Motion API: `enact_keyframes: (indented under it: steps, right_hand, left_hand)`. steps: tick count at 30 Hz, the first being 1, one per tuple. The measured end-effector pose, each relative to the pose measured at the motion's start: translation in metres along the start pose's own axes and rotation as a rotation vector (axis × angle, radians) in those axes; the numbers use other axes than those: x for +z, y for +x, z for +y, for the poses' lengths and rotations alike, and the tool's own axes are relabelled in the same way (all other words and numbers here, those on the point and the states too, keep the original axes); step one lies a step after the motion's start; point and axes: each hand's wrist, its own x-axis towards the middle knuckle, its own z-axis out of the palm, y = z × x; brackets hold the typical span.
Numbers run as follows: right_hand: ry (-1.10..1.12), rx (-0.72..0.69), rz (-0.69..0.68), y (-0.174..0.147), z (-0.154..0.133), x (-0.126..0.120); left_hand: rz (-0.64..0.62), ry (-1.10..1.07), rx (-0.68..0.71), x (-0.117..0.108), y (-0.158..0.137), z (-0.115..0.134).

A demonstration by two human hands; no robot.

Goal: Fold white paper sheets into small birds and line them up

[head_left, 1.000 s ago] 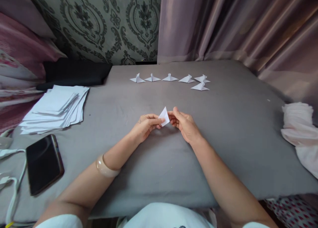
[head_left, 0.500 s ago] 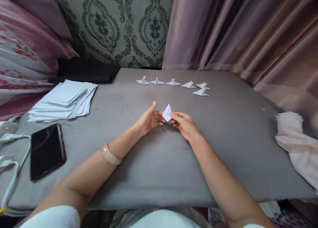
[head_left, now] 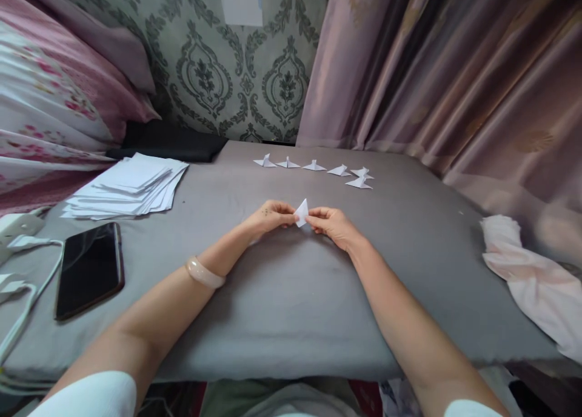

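A small folded white paper [head_left: 301, 212], kite-like with its point upward, is held between my two hands just above the grey cloth-covered table [head_left: 291, 308]. My left hand [head_left: 271, 216] pinches its left edge between thumb and fingers. On the opposite edge, my right hand [head_left: 331, 224] grips it in the same way. Beyond the hands, several folded paper birds [head_left: 313, 165] stand in a row, two of them close together at the right end.
At the left lies a stack of white paper sheets [head_left: 127, 186], with a black folded cloth [head_left: 173, 143] behind. Nearer are a phone [head_left: 90, 270] and a white power strip [head_left: 20, 226] with cables. A pale pink cloth [head_left: 522, 259] lies at the right edge, below curtains [head_left: 409, 71].
My left hand has turned over and closed its thumb and fingers on the paper's left edge. The paper has tilted slightly. The view has tipped upward, showing more wall.
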Motion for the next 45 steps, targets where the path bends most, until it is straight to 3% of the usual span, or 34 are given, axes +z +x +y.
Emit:
enact_keyframes:
  steps: [2,5,8,11,14,20,24,30,35,45]
  right_hand:
    - [-0.238,-0.169,0.009,0.002,0.001,-0.001]
    - [-0.708,-0.545,0.066,0.005,0.006,-0.003]
    - [-1.159,-0.804,0.07,0.009,0.012,-0.004]
    - [-1.405,-0.825,0.047,0.012,0.013,-0.004]
    - [-1.388,-0.78,-0.012,0.01,0.012,-0.005]
    - [-0.999,-0.605,0.023,0.005,0.019,-0.009]
    - [-0.899,-0.545,0.021,0.006,0.02,-0.008]
    - [-0.846,-0.506,0.0,0.008,0.015,-0.009]
    - [-0.859,-0.5,-0.056,0.007,0.013,-0.012]
    - [-0.842,-0.494,-0.041,0.01,0.009,-0.011]
  left_hand:
    - [0.074,0.308,0.203,-0.003,0.001,-0.001]
    - [0.18,0.86,0.566,-0.004,0.004,-0.003]
    - [0.086,1.333,0.787,-0.004,0.009,-0.002]
    - [-0.051,1.533,0.836,-0.005,0.013,-0.002]
    - [-0.107,1.501,0.776,-0.008,0.014,-0.003]
    - [-0.051,1.017,0.519,-0.015,0.002,-0.003]
    - [-0.051,0.839,0.432,-0.017,0.003,0.0]
    - [0.003,0.806,0.385,-0.015,0.007,-0.002]
    - [-0.008,0.82,0.368,-0.015,0.004,0.0]
    - [-0.028,0.766,0.331,-0.017,0.008,0.002]
